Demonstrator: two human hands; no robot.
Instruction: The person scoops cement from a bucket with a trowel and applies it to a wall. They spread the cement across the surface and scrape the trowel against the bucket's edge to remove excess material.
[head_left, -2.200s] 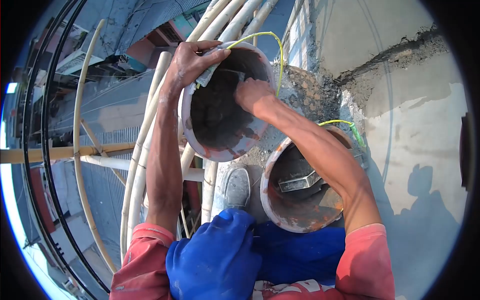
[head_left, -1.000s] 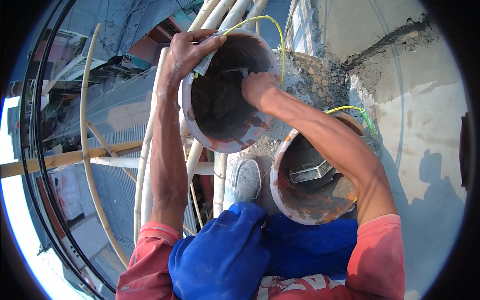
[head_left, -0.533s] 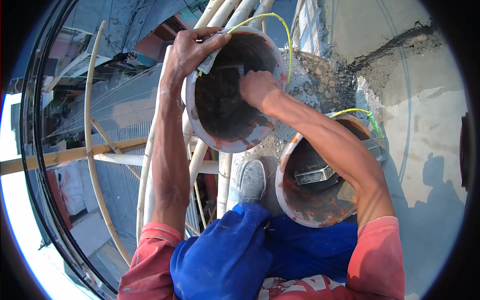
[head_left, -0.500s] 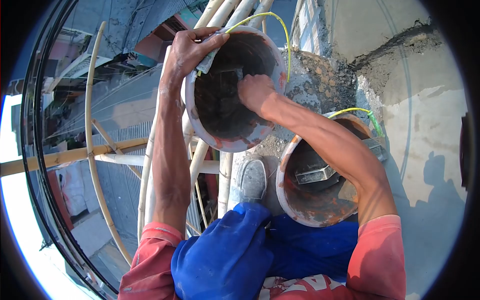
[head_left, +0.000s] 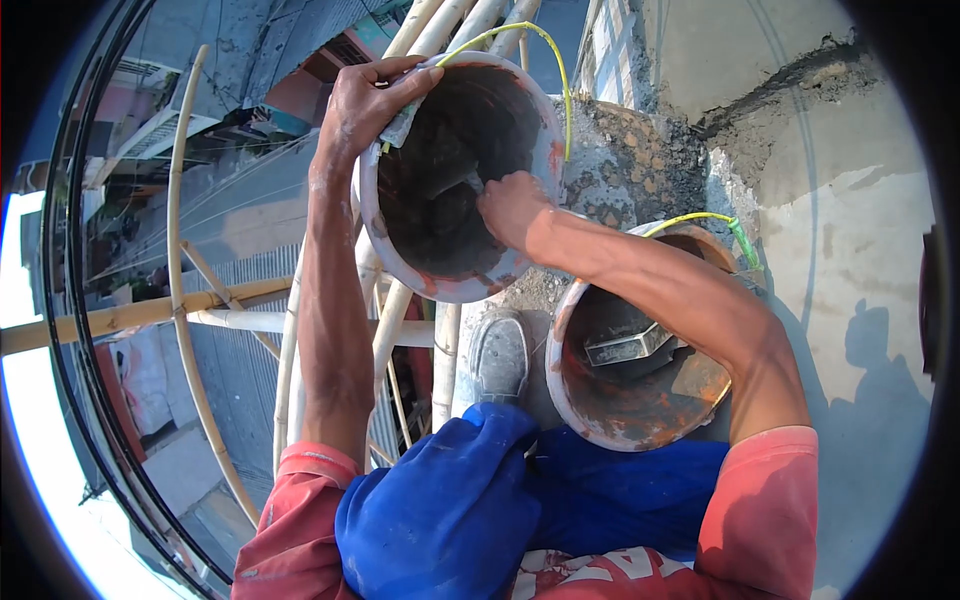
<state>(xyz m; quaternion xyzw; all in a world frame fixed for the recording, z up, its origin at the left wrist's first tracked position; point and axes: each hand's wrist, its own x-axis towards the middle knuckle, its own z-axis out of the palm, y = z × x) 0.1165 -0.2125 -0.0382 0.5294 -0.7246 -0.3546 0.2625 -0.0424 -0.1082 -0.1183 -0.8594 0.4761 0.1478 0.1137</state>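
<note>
No legible brand, label or writing on either bucket or on the clothing; white marks on the red shirt at bottom edge are too cut off to read.

Left hand [head_left: 365,100] closed over the far-left rim of the upper bucket [head_left: 385,235], thumb lying along the rim, pinching a grey scrap against it. Bucket tilted, mouth toward the camera, dark wet mortar coating the inside. A yellow cord [head_left: 555,70] arcs over its far rim.

Right hand [head_left: 510,205] curled shut inside the bucket, gripping a trowel [head_left: 450,185] whose blade lies against the dark inner wall; handle hidden in the fist.

Second bucket [head_left: 600,425] sits lower right, just beside the first, rust-orange inside, with a metal plastering float [head_left: 625,345] lying in it. A grey shoe [head_left: 500,355] stands between the buckets on the ledge. Bamboo scaffold poles [head_left: 185,305] run left and below.

Against half a second earlier: the right hand has dropped lower and toward the near rim; the left-hand grip is unchanged.
</note>
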